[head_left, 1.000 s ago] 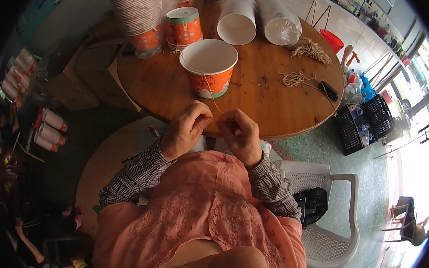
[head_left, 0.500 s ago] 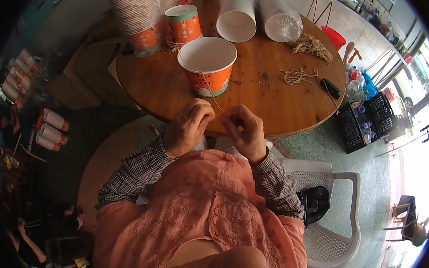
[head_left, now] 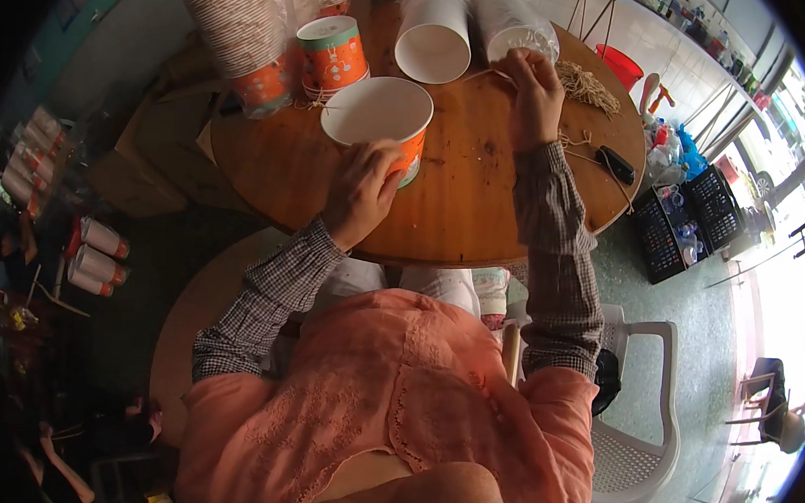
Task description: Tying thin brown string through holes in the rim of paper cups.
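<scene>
An orange-and-green paper bucket (head_left: 413, 151) with a white inside stands upright near the front of the round wooden table. My left hand (head_left: 367, 189) is just before its near side with fingers curled, slightly blurred; what they pinch, if anything, is hidden. Beyond the bucket to the right, my raised right hand (head_left: 530, 84) has thumb and fingers pinched together on a thin string (head_left: 480, 74), whose short visible length runs leftward. Behind the bucket on the left is a smaller stack of orange buckets (head_left: 332, 54), with string ends at its base.
Tall nested buckets in plastic (head_left: 236, 34) rise at the back left. Two white bucket stacks (head_left: 434, 51) lie on their sides at the back. A bundle of strings (head_left: 586, 89) and a black-handled tool (head_left: 616, 164) are at the right. A white plastic chair (head_left: 634, 459) stands beside me.
My hands were together before the bucket, pinching a string between them. They have parted: the right has swung up and away to the far right, the left has risen slightly.
</scene>
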